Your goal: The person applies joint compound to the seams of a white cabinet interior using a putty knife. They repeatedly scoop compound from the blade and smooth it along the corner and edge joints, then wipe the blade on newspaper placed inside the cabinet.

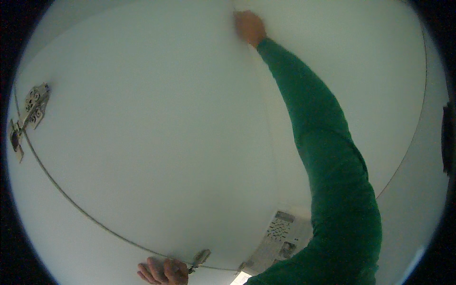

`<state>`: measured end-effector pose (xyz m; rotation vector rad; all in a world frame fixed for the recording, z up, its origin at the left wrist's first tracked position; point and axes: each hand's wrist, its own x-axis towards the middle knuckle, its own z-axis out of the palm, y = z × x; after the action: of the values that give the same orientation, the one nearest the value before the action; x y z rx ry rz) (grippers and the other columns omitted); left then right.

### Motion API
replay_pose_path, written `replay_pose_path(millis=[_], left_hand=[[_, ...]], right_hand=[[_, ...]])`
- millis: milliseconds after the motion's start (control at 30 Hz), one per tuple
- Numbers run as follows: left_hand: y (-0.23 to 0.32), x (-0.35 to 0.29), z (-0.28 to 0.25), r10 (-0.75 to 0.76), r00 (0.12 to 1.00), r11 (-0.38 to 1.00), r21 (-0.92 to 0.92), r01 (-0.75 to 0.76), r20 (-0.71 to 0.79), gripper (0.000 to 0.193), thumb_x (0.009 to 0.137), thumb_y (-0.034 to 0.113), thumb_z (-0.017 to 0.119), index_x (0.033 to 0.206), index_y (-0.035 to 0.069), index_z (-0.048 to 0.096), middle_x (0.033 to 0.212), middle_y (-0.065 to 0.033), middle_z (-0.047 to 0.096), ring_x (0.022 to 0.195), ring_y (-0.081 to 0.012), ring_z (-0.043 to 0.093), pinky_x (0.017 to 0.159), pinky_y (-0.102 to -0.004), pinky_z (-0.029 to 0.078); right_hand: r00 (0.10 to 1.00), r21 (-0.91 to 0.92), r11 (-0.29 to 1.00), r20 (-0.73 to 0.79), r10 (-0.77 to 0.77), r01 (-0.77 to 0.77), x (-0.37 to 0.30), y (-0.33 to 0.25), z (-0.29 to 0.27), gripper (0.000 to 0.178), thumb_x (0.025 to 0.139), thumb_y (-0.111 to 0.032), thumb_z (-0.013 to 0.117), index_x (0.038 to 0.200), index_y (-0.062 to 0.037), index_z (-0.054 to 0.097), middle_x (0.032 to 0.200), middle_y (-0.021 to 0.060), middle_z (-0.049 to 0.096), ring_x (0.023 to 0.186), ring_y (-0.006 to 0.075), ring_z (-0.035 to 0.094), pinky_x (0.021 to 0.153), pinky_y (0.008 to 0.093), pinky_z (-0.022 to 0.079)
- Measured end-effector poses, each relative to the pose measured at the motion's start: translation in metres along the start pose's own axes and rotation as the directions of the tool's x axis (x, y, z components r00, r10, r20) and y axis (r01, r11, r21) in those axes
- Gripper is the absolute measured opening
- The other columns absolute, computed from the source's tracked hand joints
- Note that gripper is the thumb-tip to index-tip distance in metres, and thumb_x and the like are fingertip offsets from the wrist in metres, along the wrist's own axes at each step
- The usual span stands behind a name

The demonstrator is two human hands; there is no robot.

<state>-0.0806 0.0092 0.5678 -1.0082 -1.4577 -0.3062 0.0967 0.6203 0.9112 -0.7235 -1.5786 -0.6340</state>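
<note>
A large white panel (142, 118) fills most of the view, meeting a second white panel (361, 85) along a faint vertical seam. My right hand (250, 27), in a green sleeve, reaches high against that seam. It looks balled up and is smeared by motion; whatever its fingers hold is hidden. Low in the view, my left hand (164, 271) has its fingers bent over the curved-looking edge of the white panel. Just right of those fingers sits a small metal hinge (202, 257).
At the far left another metal hinge (33, 107) with screws sticks out by the panel's edge. A printed sheet or label (280, 237) with dark marks lies below the seam, partly behind my right sleeve. A dark object (447, 137) stands at the right rim.
</note>
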Motion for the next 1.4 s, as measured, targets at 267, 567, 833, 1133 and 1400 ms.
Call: replay_pose_path(millis=[267, 567, 833, 1133, 1400], left_hand=[[0.000, -0.032, -0.021, -0.006, 1.000, 1.000, -0.014, 0.006, -0.022, 0.053, 0.082, 0.038, 0.065, 0.129, 0.022, 0.046, 0.131, -0.0218, 0.048, 0.131, -0.0452, 0.038, 0.107, -0.0594, 0.023], [-0.017, -0.069, -0.027, 0.017, 1.000, 1.000, 0.007, -0.017, -0.020, 0.051, 0.085, 0.035, 0.062, 0.131, 0.019, 0.046, 0.133, -0.0222, 0.048, 0.129, -0.0448, 0.040, 0.106, -0.0586, 0.026], [0.002, -0.086, -0.010, 0.042, 0.999, 0.999, 0.009, -0.042, 0.027, 0.071, 0.081, 0.056, 0.064, 0.135, 0.015, 0.043, 0.139, -0.0206, 0.043, 0.131, -0.0454, 0.037, 0.108, -0.0591, 0.022], [0.027, -0.105, -0.001, 0.037, 0.997, 0.999, 0.033, -0.040, 0.066, 0.081, 0.080, 0.056, 0.065, 0.143, 0.018, 0.032, 0.143, -0.0209, 0.039, 0.134, -0.0453, 0.033, 0.108, -0.0609, 0.019], [0.081, -0.092, 0.007, -0.007, 0.999, 1.000, 0.013, 0.007, 0.040, 0.075, 0.082, 0.050, 0.065, 0.143, 0.019, 0.035, 0.143, -0.0205, 0.040, 0.133, -0.0460, 0.033, 0.108, -0.0605, 0.021]], right_hand=[[0.990, 0.310, 0.940, -0.051, -0.130, 0.139, -0.151, 0.007, -0.026, 0.022, 0.089, -0.019, 0.050, 0.099, -0.0032, 0.063, 0.091, 0.0179, 0.064, 0.086, 0.0386, 0.061, 0.080, 0.0502, 0.048], [0.976, 0.287, 0.958, -0.207, 0.064, -0.002, -0.076, -0.029, -0.017, 0.029, 0.093, -0.028, 0.049, 0.094, -0.0067, 0.069, 0.093, 0.0192, 0.066, 0.088, 0.0390, 0.061, 0.079, 0.0503, 0.048], [0.956, 0.418, 0.904, -0.223, 0.193, -0.085, -0.118, -0.050, -0.009, 0.029, 0.093, -0.029, 0.051, 0.100, -0.0076, 0.069, 0.093, 0.0187, 0.065, 0.084, 0.0376, 0.061, 0.075, 0.0501, 0.047], [0.938, 0.331, 0.942, -0.342, 0.058, 0.062, -0.145, -0.014, 0.000, 0.025, 0.091, -0.025, 0.051, 0.100, -0.0082, 0.068, 0.091, 0.0176, 0.065, 0.084, 0.0377, 0.061, 0.076, 0.0487, 0.049], [0.820, -0.251, 0.897, -0.369, -0.437, 0.365, 0.000, 0.079, 0.016, 0.026, 0.087, -0.023, 0.050, 0.100, -0.0077, 0.066, 0.088, 0.0156, 0.067, 0.083, 0.0358, 0.064, 0.072, 0.0519, 0.052]])
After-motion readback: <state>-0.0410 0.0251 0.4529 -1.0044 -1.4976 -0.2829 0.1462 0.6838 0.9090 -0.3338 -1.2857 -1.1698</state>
